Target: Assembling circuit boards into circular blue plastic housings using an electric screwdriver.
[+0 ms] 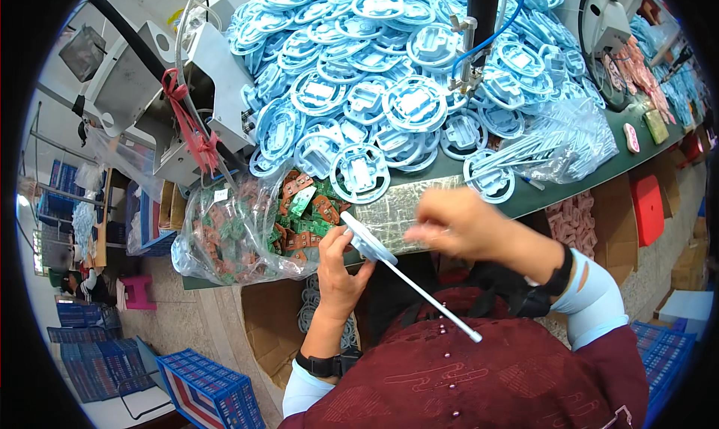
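My left hand (341, 275) is closed around the rim of a light-blue round plastic part (367, 239), held edge-on above the front of the table. From that part a thin pale rod (438, 303) slants down to the right, across my front. To its right, my right hand (460, 223) hovers over a taped, shiny work pad (408, 207). Motion smears its curled fingers, so whether anything sits between them is unclear. Just behind the pad lies a loose light-blue round part (359, 173).
A large heap of light-blue round parts (416, 103) covers the green table's back. Left of the pad, a clear bag (225, 227) spills green and brown circuit boards (303, 212). A bag of pale rods (558, 141) lies right. A machine nozzle (470, 77) hangs above the heap.
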The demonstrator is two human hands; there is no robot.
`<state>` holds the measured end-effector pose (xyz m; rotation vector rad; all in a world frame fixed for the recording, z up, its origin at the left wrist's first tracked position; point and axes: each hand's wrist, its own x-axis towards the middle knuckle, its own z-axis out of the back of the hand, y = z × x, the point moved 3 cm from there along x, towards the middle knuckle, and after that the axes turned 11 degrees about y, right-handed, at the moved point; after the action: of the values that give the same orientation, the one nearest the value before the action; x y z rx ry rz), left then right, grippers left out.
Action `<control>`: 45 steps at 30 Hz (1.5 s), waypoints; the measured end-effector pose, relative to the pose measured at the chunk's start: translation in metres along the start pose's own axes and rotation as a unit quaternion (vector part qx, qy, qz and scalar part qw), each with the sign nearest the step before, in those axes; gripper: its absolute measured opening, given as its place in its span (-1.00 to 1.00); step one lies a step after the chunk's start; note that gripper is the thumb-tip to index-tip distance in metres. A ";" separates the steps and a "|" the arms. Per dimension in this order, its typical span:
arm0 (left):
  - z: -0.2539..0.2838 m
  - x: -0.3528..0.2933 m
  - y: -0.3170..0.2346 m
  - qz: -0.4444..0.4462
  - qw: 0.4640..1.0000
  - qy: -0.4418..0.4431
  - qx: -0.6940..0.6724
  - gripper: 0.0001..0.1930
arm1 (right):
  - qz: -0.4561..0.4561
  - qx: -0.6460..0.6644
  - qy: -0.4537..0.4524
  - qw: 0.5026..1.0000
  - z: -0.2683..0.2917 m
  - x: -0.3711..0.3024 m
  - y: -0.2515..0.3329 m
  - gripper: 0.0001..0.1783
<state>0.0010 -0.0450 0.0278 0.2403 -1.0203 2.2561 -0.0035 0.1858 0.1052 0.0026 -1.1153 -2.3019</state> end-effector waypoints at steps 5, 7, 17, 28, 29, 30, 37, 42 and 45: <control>0.003 0.004 -0.013 -0.050 0.997 0.004 0.050 -0.28 | -0.011 -0.076 0.058 0.995 -0.052 0.015 0.004 -0.61; 0.002 0.005 -0.017 -0.057 0.995 -0.020 0.077 -0.30 | -0.025 -0.061 0.076 0.995 -0.054 0.017 0.001 -0.62; 0.054 -0.040 0.009 0.076 0.985 0.156 -0.015 -0.28 | 0.035 -0.143 -0.026 0.989 -0.051 0.035 -0.034 -0.71; 0.084 -0.116 0.042 0.405 0.733 0.049 -0.544 -0.69 | -0.117 -0.288 0.146 0.939 -0.064 0.103 -0.065 0.09; 0.084 -0.118 0.042 0.404 0.727 0.050 -0.553 -0.69 | -0.096 -0.299 0.137 0.939 -0.066 0.105 -0.068 0.09; 0.085 -0.121 0.041 0.402 0.721 0.053 -0.562 -0.69 | -0.080 -0.318 0.143 0.934 -0.069 0.106 -0.068 0.02; 0.110 -0.140 0.059 0.352 0.790 0.171 -0.472 -0.48 | 0.032 -0.331 0.008 0.943 -0.060 0.085 -0.058 -0.54; 0.113 -0.112 0.044 0.365 0.919 0.128 -0.074 -0.65 | 0.016 -0.219 -0.055 0.974 -0.023 0.046 -0.042 -0.75; 0.081 -0.039 0.017 0.078 0.993 0.080 0.035 -0.74 | 0.024 -0.252 -0.045 0.966 -0.026 0.017 -0.036 -0.72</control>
<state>0.0129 -0.1308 0.0567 0.0090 -0.9053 2.4101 -0.0294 0.1764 0.0667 -0.3233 -0.5340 -2.4959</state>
